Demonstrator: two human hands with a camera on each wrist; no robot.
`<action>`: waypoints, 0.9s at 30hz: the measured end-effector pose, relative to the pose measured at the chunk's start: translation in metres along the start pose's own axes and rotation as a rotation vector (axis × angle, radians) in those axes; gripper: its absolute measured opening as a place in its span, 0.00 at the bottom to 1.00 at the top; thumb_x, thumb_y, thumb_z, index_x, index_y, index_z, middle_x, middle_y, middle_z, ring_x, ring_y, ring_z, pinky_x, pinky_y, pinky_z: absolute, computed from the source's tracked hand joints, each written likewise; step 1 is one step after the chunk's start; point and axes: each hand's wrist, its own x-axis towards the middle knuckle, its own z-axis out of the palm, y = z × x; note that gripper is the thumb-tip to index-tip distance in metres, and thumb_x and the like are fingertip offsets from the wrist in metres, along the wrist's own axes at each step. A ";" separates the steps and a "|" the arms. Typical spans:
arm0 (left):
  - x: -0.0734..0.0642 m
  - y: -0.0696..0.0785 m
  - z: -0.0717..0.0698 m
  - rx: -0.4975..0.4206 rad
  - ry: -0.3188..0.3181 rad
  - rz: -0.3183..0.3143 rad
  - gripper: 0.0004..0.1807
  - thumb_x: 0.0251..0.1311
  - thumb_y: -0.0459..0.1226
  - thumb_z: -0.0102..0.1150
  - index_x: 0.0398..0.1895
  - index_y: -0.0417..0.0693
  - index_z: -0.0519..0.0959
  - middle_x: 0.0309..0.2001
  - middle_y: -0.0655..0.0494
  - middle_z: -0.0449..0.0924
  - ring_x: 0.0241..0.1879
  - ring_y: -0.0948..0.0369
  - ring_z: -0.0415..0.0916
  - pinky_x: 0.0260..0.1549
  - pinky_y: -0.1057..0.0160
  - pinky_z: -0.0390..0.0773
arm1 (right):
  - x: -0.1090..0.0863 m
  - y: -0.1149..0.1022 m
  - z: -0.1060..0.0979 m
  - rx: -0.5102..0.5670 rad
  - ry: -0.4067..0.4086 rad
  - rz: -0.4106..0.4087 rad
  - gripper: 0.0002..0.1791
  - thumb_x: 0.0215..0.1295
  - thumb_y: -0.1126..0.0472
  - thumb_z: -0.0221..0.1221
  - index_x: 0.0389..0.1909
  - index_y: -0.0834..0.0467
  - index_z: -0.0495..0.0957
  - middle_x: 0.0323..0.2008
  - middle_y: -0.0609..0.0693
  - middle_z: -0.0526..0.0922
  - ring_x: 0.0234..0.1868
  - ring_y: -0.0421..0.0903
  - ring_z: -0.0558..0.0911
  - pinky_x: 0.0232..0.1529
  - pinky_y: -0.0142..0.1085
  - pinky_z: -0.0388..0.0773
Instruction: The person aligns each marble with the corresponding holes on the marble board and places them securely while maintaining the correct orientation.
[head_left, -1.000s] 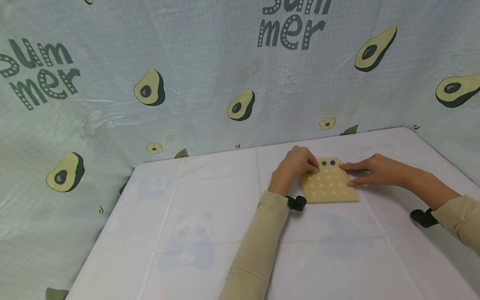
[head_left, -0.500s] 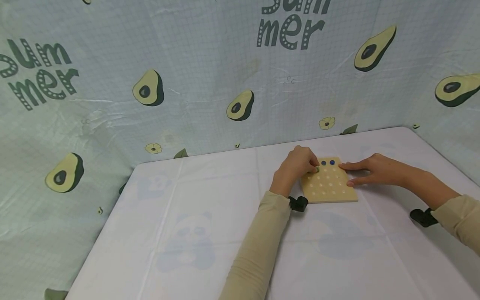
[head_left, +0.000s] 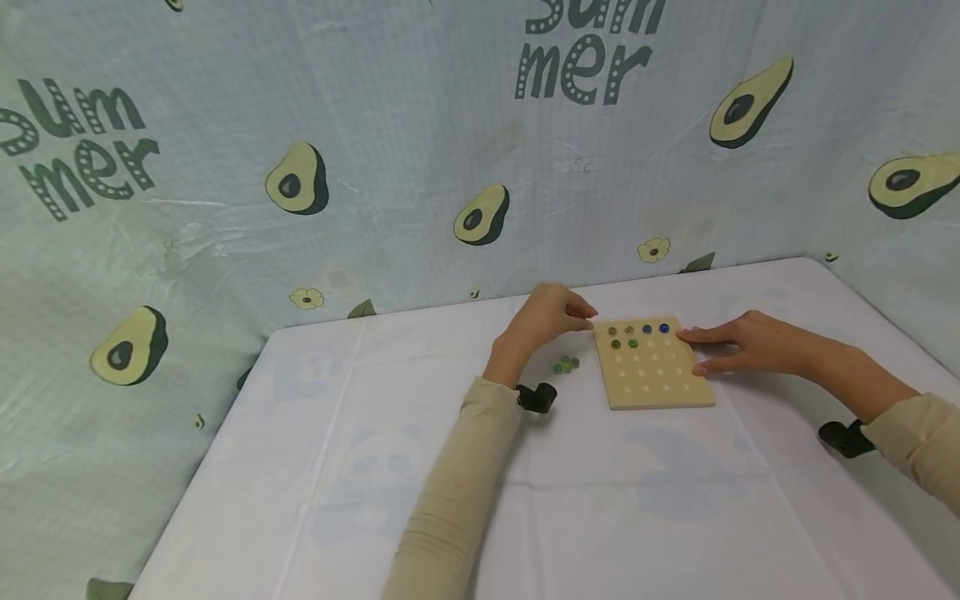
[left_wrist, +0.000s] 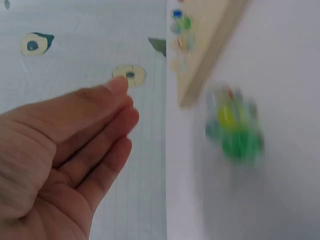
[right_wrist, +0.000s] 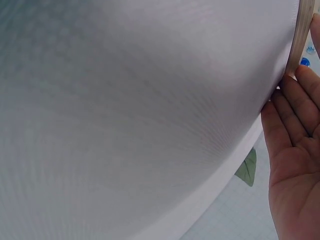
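Observation:
A square wooden board (head_left: 656,379) with rows of small hollows lies on the table; its top row holds two blue marbles (head_left: 656,329) and two brownish clear ones. Below them in the second row are a green marble (head_left: 633,343) and a darker one. My left hand (head_left: 543,317) hovers just past the board's upper left corner, and the left wrist view shows its fingers (left_wrist: 117,87) nearly straight with nothing between them. A small cluster of green and clear glass marbles (left_wrist: 235,127) sits beside the board. My right hand (head_left: 765,342) touches the board's right edge with extended fingers.
A white cloth (head_left: 360,433) with faint panda prints covers the table. Behind it hangs a pale curtain (head_left: 405,167) printed with avocados and lettering. A dark wrist camera (head_left: 536,398) sits on the left wrist, another (head_left: 847,437) on the right.
My left hand has left the board and moved leftward, letting go of a small marble there. More marbles on the board and the loose cluster now show. My right hand stays put.

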 end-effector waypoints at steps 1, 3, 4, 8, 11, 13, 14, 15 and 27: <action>-0.003 -0.005 -0.005 0.008 -0.018 0.015 0.13 0.63 0.38 0.70 0.49 0.46 0.89 0.46 0.58 0.89 0.45 0.66 0.81 0.44 0.70 0.79 | 0.000 0.000 0.000 -0.005 0.001 0.001 0.41 0.58 0.32 0.66 0.68 0.51 0.77 0.62 0.66 0.77 0.36 0.42 0.76 0.43 0.48 0.80; -0.008 -0.013 -0.013 0.030 -0.061 0.040 0.13 0.62 0.38 0.71 0.49 0.45 0.89 0.46 0.57 0.89 0.45 0.66 0.82 0.44 0.69 0.79 | 0.000 -0.001 0.000 -0.012 0.000 0.004 0.41 0.58 0.32 0.66 0.67 0.51 0.77 0.62 0.66 0.77 0.35 0.42 0.74 0.41 0.46 0.80; -0.011 -0.017 -0.017 0.042 -0.086 0.047 0.13 0.62 0.38 0.71 0.49 0.45 0.89 0.45 0.57 0.89 0.45 0.66 0.83 0.44 0.69 0.79 | 0.000 -0.001 0.000 -0.013 -0.001 0.005 0.41 0.58 0.32 0.66 0.67 0.51 0.77 0.62 0.66 0.77 0.35 0.42 0.74 0.41 0.46 0.79; -0.019 -0.027 -0.025 0.086 -0.159 0.068 0.12 0.61 0.38 0.72 0.47 0.46 0.89 0.43 0.57 0.90 0.43 0.66 0.84 0.43 0.70 0.80 | -0.001 -0.001 0.001 -0.013 -0.006 0.005 0.41 0.58 0.32 0.66 0.68 0.51 0.77 0.62 0.66 0.77 0.34 0.42 0.74 0.40 0.44 0.79; -0.024 -0.033 -0.026 0.076 -0.191 0.066 0.12 0.60 0.38 0.73 0.47 0.47 0.90 0.42 0.59 0.90 0.42 0.68 0.84 0.42 0.71 0.79 | -0.001 0.000 0.001 -0.023 0.001 0.007 0.41 0.58 0.32 0.66 0.67 0.51 0.77 0.62 0.66 0.77 0.34 0.42 0.74 0.39 0.43 0.78; -0.028 -0.036 -0.025 0.060 -0.203 0.053 0.12 0.60 0.38 0.73 0.47 0.49 0.90 0.41 0.60 0.90 0.42 0.70 0.83 0.42 0.72 0.79 | 0.000 0.000 0.001 -0.024 0.003 0.005 0.40 0.58 0.32 0.67 0.67 0.51 0.77 0.62 0.66 0.77 0.33 0.42 0.73 0.38 0.42 0.77; -0.029 -0.038 -0.025 0.053 -0.205 0.045 0.12 0.60 0.38 0.73 0.47 0.49 0.90 0.41 0.61 0.90 0.42 0.70 0.83 0.42 0.72 0.79 | 0.000 0.000 0.001 -0.022 0.002 0.003 0.40 0.58 0.32 0.67 0.67 0.51 0.77 0.62 0.66 0.77 0.34 0.42 0.73 0.38 0.42 0.77; -0.031 -0.040 -0.024 0.051 -0.204 0.036 0.12 0.60 0.39 0.73 0.46 0.50 0.90 0.41 0.61 0.90 0.41 0.70 0.83 0.41 0.72 0.79 | 0.000 0.000 0.001 -0.020 0.003 0.000 0.40 0.58 0.32 0.67 0.67 0.51 0.77 0.62 0.66 0.77 0.34 0.41 0.73 0.39 0.42 0.77; -0.052 -0.047 -0.010 0.150 -0.141 0.079 0.13 0.56 0.42 0.76 0.44 0.49 0.91 0.41 0.58 0.90 0.38 0.69 0.81 0.36 0.74 0.76 | -0.001 -0.003 0.001 -0.005 0.001 0.021 0.42 0.57 0.31 0.66 0.68 0.51 0.76 0.62 0.68 0.76 0.31 0.43 0.71 0.33 0.37 0.71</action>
